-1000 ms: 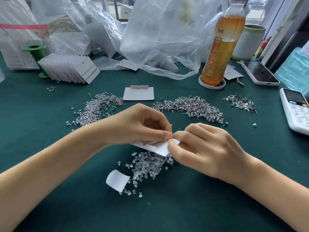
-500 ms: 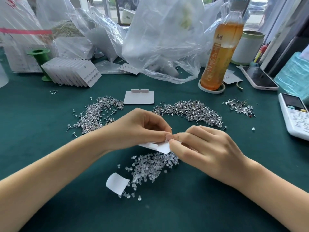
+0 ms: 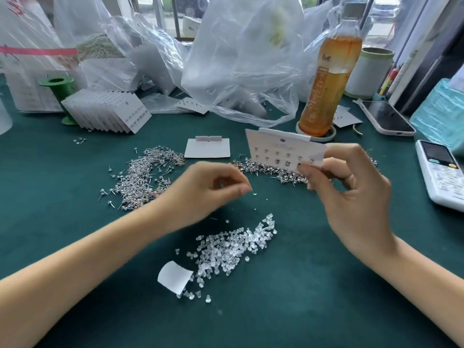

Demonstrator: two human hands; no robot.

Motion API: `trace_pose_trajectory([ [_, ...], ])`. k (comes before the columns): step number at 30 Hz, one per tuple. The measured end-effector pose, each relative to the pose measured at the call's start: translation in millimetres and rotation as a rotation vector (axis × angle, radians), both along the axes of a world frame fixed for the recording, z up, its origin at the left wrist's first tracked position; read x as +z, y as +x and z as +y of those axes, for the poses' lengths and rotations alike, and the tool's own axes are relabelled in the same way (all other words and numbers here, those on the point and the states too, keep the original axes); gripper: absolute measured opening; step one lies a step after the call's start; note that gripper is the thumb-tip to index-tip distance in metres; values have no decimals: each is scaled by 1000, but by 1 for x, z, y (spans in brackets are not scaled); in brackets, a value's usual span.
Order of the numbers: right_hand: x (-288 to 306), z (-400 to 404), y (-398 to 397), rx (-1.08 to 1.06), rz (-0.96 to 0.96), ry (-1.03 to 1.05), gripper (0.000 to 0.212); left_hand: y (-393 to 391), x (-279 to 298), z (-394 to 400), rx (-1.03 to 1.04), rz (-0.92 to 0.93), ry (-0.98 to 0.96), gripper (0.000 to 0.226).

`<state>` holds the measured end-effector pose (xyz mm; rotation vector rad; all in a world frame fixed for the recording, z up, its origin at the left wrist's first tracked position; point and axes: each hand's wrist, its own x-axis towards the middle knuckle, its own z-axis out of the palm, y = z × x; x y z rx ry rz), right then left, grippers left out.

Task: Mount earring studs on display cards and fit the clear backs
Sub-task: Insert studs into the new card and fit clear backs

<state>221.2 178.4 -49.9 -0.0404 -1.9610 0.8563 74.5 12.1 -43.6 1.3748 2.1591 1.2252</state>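
Green felt covers the table (image 3: 301,310). Right hand (image 3: 351,194) pinches a studded card (image 3: 283,150) upright above the studs (image 3: 273,172); its print is blurred. Left hand (image 3: 208,187) hovers, fingers loosely curled, empty. Clear backs (image 3: 233,249) lie nearer. Bottle (image 3: 329,79) label is unreadable.

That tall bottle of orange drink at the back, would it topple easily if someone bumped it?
Probably fairly easily. The bottle is tall and narrow and stands upright on a small round coaster, so its footing looks slim. It seems nearly full, which likely makes it heavy enough to resist a light nudge. The plastic bag beside it would offer little support.
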Motion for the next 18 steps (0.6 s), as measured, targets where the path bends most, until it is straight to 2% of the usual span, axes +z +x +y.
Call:
trace_pose_trajectory([
  [4, -2, 0, -2, 36, -29, -89, 16, 13, -4, 8, -119, 197, -62, 7],
  [11, -4, -1, -4, 76, -36, -90, 23, 18, -1, 18, -172, 190, -89, 9],
  [18, -4, 0, -4, 90, -41, -112, 21, 16, 0, 22, -229, 199, -122, 11],
])
